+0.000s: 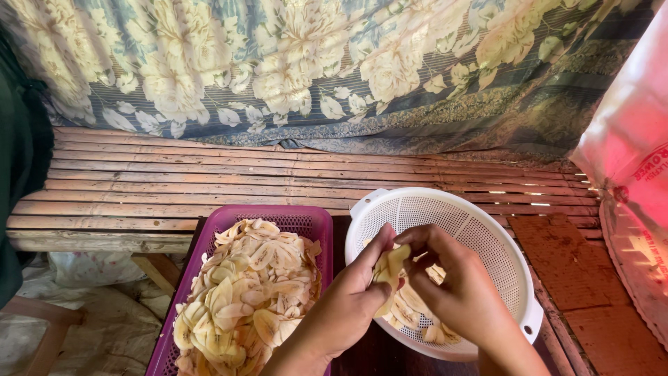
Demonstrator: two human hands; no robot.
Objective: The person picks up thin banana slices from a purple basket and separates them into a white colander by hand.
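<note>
The scene was lit by soft daylight, with bright slits seen between the slats of the bamboo bench (209, 177) at right. The sack (630, 139) at the right edge was overexposed to a pink glow. Shadow was cast under the bench. Edges were bowed by wide-angle distortion; focus was kept sharp.

The colander (487, 230) is white perforated plastic, the basket (306, 221) purple plastic mesh. The bench (174, 181) is rough slatted bamboo; the curtain (313, 69) is floral cloth.
</note>
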